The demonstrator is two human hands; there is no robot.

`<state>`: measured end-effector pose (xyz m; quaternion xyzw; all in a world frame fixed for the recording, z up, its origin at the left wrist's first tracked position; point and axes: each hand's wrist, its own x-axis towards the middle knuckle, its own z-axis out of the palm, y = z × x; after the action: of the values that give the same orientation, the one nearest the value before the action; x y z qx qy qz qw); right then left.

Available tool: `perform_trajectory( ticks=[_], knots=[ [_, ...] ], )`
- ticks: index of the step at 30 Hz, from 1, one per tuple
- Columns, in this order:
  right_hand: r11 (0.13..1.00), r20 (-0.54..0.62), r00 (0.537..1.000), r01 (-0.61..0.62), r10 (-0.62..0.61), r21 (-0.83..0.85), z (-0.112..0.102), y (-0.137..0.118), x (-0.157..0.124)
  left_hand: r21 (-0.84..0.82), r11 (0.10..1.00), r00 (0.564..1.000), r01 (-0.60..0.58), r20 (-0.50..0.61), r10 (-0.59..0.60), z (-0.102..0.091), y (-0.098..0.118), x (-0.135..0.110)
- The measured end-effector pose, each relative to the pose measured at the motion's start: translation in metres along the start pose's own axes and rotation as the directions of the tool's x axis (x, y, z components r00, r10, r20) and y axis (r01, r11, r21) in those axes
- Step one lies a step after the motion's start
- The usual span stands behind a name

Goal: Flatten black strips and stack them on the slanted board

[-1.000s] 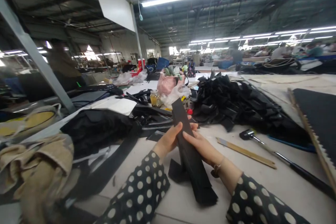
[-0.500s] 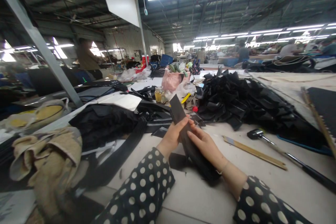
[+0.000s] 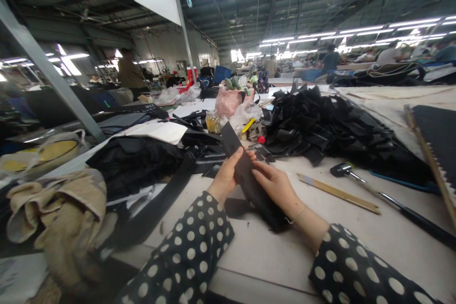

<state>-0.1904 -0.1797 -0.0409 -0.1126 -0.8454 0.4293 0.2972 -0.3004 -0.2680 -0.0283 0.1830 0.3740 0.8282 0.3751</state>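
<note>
A long, narrow black strip of sheet material [image 3: 251, 178] is held up at a slant above the worktable [image 3: 270, 256]. My left hand [image 3: 228, 171] grips its left edge, thumb on top and fingers behind. My right hand [image 3: 276, 185] holds the right edge a little lower, with its fingers along the strip. The strip's upper end points away from me, and its lower end hangs near my right wrist. Beneath it, a small dark piece [image 3: 237, 207] lies on the table. Whether the strip is one layer or folded, I cannot tell.
At right lie a flat wooden stick [image 3: 338, 192] and a hammer [image 3: 370, 187] with a long dark handle. Behind them rises a heap of black pieces [image 3: 320, 123]. A glass jar [image 3: 213, 122] and pink bag [image 3: 231, 99] stand at the back. A beige cloth [image 3: 67, 209] lies left.
The whole view has shifted slightly, with things appearing a bit higher and further left. Both hands still hold the black strip; the right fingers have moved a little along its edge.
</note>
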Motion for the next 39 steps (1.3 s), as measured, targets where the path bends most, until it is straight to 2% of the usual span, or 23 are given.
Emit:
perform_trajectory(
  ticks=[3, 7, 11, 13, 16, 19, 22, 27, 33, 39],
  knots=[
    [0.999, -0.005, 0.999, 0.034, -0.034, 0.014, -0.001, 0.001, 0.001, -0.024, 1.0, 1.0, 0.003, 0.007, -0.002, 0.0, 0.001, 0.0],
    [0.989, 0.007, 0.99, 0.144, -0.144, 0.037, -0.004, 0.002, 0.003, -0.103, 0.995, 1.0, 0.012, 0.02, -0.01, 0.001, 0.01, 0.0],
    [0.974, 0.021, 0.974, 0.224, -0.225, 0.045, -0.009, -0.002, 0.003, -0.174, 0.984, 0.999, -0.031, -0.045, 0.023, -0.006, 0.028, 0.003],
    [0.958, 0.061, 0.957, 0.282, -0.285, 0.047, -0.012, -0.006, 0.002, -0.204, 0.975, 0.994, -0.09, -0.079, 0.075, -0.015, 0.038, 0.006],
    [0.925, 0.165, 0.911, 0.38, -0.378, 0.018, -0.017, -0.014, -0.001, -0.26, 0.951, 0.986, -0.166, -0.068, 0.154, -0.029, 0.05, 0.009],
    [0.898, 0.24, 0.873, 0.44, -0.424, -0.015, -0.017, -0.019, -0.004, -0.277, 0.937, 0.977, -0.213, -0.079, 0.199, -0.039, 0.055, 0.011],
    [0.884, 0.259, 0.859, 0.466, -0.442, -0.037, -0.011, -0.023, -0.007, -0.267, 0.936, 0.973, -0.228, -0.107, 0.206, -0.04, 0.054, 0.012],
    [0.876, 0.23, 0.859, 0.481, -0.458, -0.049, -0.001, -0.022, -0.009, -0.242, 0.958, 0.988, -0.151, -0.072, 0.137, -0.033, 0.048, 0.012],
    [0.885, 0.207, 0.868, 0.466, -0.452, -0.02, -0.007, -0.021, -0.007, -0.25, 0.957, 0.986, -0.148, -0.116, 0.122, -0.03, 0.05, 0.008],
    [0.896, 0.32, 0.845, 0.443, -0.428, 0.028, -0.012, -0.027, -0.008, -0.231, 0.963, 0.987, -0.137, -0.11, 0.114, -0.032, 0.054, 0.008]
  ],
)
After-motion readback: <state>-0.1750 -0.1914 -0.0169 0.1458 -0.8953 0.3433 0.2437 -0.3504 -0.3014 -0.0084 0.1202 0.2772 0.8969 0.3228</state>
